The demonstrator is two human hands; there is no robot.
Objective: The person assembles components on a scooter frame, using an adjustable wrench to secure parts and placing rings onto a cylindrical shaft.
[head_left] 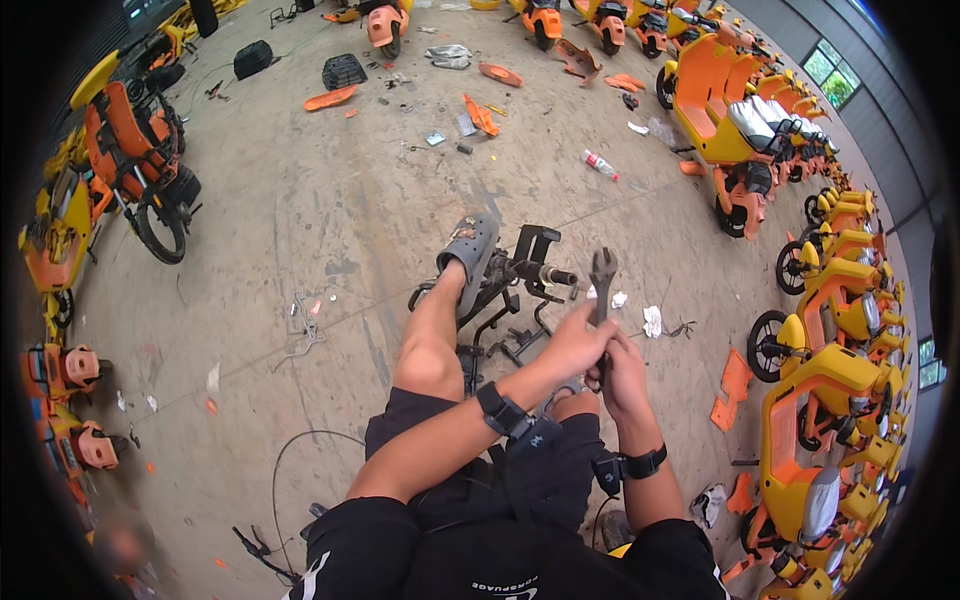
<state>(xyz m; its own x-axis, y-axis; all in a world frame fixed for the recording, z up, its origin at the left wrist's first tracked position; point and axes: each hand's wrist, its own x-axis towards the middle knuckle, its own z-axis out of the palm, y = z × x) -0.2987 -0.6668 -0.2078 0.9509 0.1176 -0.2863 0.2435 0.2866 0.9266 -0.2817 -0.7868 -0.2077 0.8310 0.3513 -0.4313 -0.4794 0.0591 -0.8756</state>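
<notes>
My left hand point(577, 343) and my right hand point(620, 375) are closed around a long dark metal wrench point(603, 275), one above the other, with its open jaw pointing away from me. Just left of the wrench lies a black metal frame point(535, 245) with a short tube point(558, 276) sticking out to the right, a lighter metal ring on it. My left foot, in a grey clog point(470, 250), rests on the frame, and my leg hides part of it. My right foot is mostly hidden behind my arms.
Rows of yellow-orange scooters point(820, 380) line the right, far side and left point(135, 165). The concrete floor point(280, 210) holds orange plastic panels point(730, 395), a bottle point(600, 165), scraps and a black cable point(300, 437). A blurred shape is at the lower left.
</notes>
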